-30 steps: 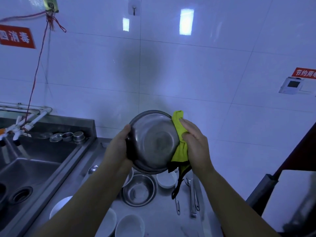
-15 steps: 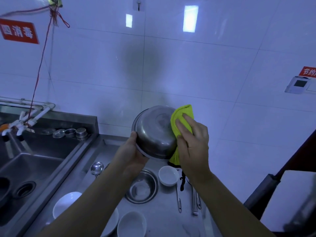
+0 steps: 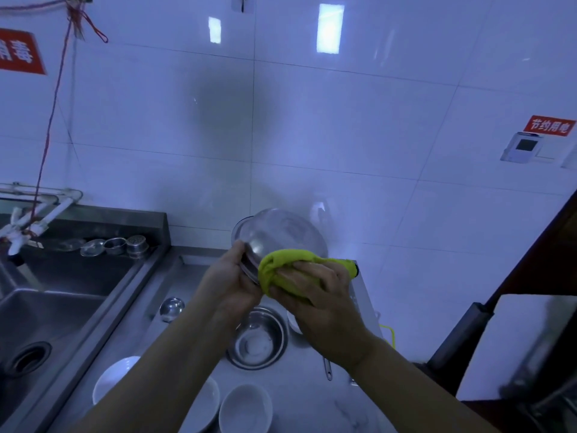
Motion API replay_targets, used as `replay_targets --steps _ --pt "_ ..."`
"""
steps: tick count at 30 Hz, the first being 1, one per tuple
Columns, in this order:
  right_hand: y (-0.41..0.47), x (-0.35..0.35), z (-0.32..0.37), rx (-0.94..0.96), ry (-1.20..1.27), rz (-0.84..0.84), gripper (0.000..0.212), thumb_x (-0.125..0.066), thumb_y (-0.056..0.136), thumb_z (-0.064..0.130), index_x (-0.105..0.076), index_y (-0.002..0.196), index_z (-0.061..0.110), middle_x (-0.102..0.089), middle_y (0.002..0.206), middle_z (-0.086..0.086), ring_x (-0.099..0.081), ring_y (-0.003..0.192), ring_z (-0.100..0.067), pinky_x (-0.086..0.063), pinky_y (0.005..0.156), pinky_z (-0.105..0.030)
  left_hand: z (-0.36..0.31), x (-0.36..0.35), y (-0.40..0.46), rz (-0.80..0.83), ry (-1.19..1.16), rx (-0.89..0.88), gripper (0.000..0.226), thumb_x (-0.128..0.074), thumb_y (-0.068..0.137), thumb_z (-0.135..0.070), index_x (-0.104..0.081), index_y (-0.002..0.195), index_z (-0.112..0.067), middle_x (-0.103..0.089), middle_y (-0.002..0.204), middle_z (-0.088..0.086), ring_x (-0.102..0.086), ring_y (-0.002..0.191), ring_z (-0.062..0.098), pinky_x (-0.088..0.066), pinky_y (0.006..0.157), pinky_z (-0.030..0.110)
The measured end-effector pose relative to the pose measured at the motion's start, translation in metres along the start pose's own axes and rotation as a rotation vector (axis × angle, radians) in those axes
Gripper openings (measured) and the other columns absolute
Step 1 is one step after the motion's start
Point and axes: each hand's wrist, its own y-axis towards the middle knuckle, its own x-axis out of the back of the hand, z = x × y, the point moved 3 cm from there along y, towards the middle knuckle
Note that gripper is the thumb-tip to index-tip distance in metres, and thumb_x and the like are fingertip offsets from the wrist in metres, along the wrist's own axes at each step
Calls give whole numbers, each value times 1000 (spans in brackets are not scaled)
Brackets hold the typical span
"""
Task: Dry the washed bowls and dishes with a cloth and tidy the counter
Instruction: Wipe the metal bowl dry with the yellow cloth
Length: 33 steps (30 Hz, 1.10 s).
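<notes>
I hold a steel bowl (image 3: 281, 235) up over the counter, its rounded underside turned away and up. My left hand (image 3: 231, 282) grips its near rim. My right hand (image 3: 315, 292) clutches a bunched yellow-green cloth (image 3: 281, 260) and presses it against the bowl's lower edge. On the steel counter (image 3: 199, 267) below lie another steel bowl (image 3: 257, 340), a white bowl (image 3: 245, 409), a white dish (image 3: 112, 376), a second white bowl (image 3: 203, 407) partly under my left arm, and a ladle (image 3: 171, 307).
A steel sink (image 3: 46, 310) with a drain (image 3: 26, 359) is at the left, with small metal tins (image 3: 125, 245) on its back ledge and white taps (image 3: 28, 220) above. Utensils (image 3: 327, 370) lie under my right wrist. A dark frame and white board (image 3: 515, 345) stand at the right.
The bowl has been turned so its underside faces away, and lowered. My right hand with the cloth slid from the bowl's right side to its lower rim.
</notes>
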Motion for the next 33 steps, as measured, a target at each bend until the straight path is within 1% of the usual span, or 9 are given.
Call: replay_targets --steps 2,5,9,15,18,21,24,28,33 --pt "-10 2 -3 -81 54 -49 27 -68 90 17 -66 117 21 -59 128 5 -53 116 -22 -45 86 -48 -3 5 -1 -8 -16 10 45 -31 101 -32 -50 129 -2 -59 125 19 -55 115 29 -43 90 40" --pt "-20 3 -6 -356 218 -85 25 -54 99 23 -70 112 7 -61 118 -11 -51 115 -25 -45 91 -51 -8 15 -1 0 -24 26 46 -33 100 -34 -51 130 -4 -58 127 18 -60 102 29 -48 78 40" --pt "-28 3 4 -543 320 -164 29 -42 101 12 -54 120 -6 -53 128 2 -42 125 -14 -36 107 -30 -14 30 3 16 8 59 45 -37 99 -39 -54 129 -10 -62 123 17 -58 113 33 -45 93 48" --pt "-18 3 -12 -1146 581 -223 50 -45 91 -15 -57 118 26 -54 125 15 -48 114 7 -36 101 -10 -13 47 3 -74 219 -42 34 -41 98 -31 -63 106 -7 -72 91 12 -69 79 24 -51 60 33" --pt "-9 6 -24 -1132 522 -92 47 -44 91 -14 -59 123 17 -54 120 18 -49 116 -2 -35 105 -14 -9 49 6 -92 321 -86 28 -46 96 -26 -63 101 -4 -73 80 10 -71 67 21 -53 48 27" --pt "-7 13 -30 -1030 388 23 41 -47 90 -14 -60 124 6 -54 124 6 -49 121 -20 -33 109 -29 -1 48 13 -100 468 -130 26 -48 95 -23 -61 107 -3 -68 89 12 -66 76 22 -51 58 27" --pt "-12 20 -31 -873 237 148 38 -50 90 -10 -60 124 4 -55 130 -5 -49 118 -28 -35 106 -33 17 47 21 -61 610 -200 18 -52 93 -20 -64 82 -12 -68 74 1 -63 70 14 -47 62 27" --pt "-27 28 -32 -672 147 247 34 -51 86 -6 -64 117 -3 -61 123 -18 -46 105 -18 -32 94 -15 57 48 36 41 1017 -278 19 -54 91 -22 -66 76 -19 -68 72 -3 -61 72 15 -49 65 20" --pt "-91 60 -67 -906 131 116 36 -49 85 -17 -65 115 -4 -61 115 -9 -51 96 -14 -31 85 0 124 76 56 -10 1274 -51 13 -51 86 -19 -58 76 -25 -58 78 4 -54 77 28 -47 61 33"
